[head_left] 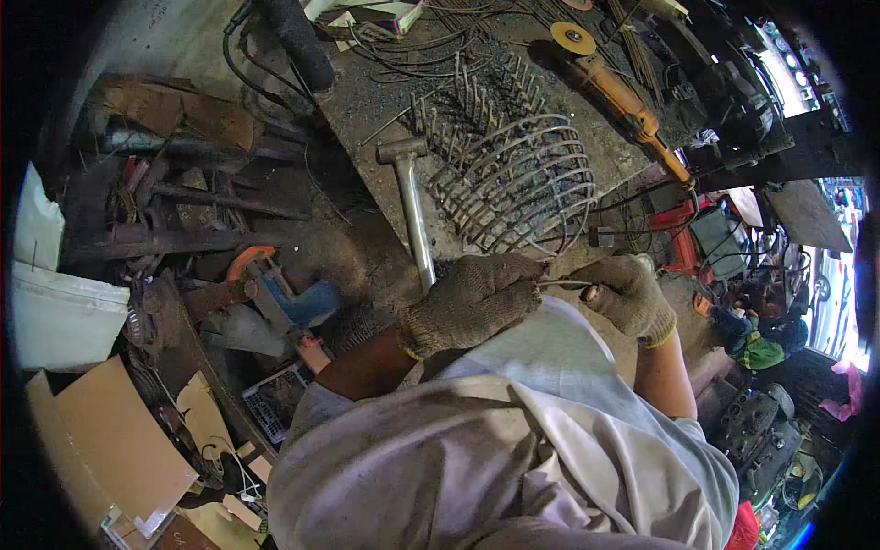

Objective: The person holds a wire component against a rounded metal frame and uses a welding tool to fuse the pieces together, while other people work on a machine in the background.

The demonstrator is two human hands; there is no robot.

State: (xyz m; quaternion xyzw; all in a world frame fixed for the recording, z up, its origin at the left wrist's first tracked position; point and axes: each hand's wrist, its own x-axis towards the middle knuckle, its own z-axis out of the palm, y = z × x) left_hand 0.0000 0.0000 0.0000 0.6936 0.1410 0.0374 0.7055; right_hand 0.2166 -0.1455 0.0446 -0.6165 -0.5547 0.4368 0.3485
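Note:
Both hands wear dirty knitted work gloves and meet at the table's near edge, in front of my shirt. My left hand [478, 301] is closed on one end of a thin metal rod [565, 282]. My right hand [632, 295] grips the same rod from the other side, so only a short middle length shows. Just beyond lies a row of curved metal rods [527, 179], resting against several upright pegs [472, 96] on the metal table [362, 119]. Left of these rods is a hammer [417, 211] with a metal handle, its lower end reaching toward my left glove.
An orange angle grinder [623, 101] with a yellow disc lies at the table's far right. Cables and thin rods [449, 32] cover its back. A blue and orange tool [293, 293] sits low on the left, near cardboard [124, 435]. A red stand [680, 240] is at the right.

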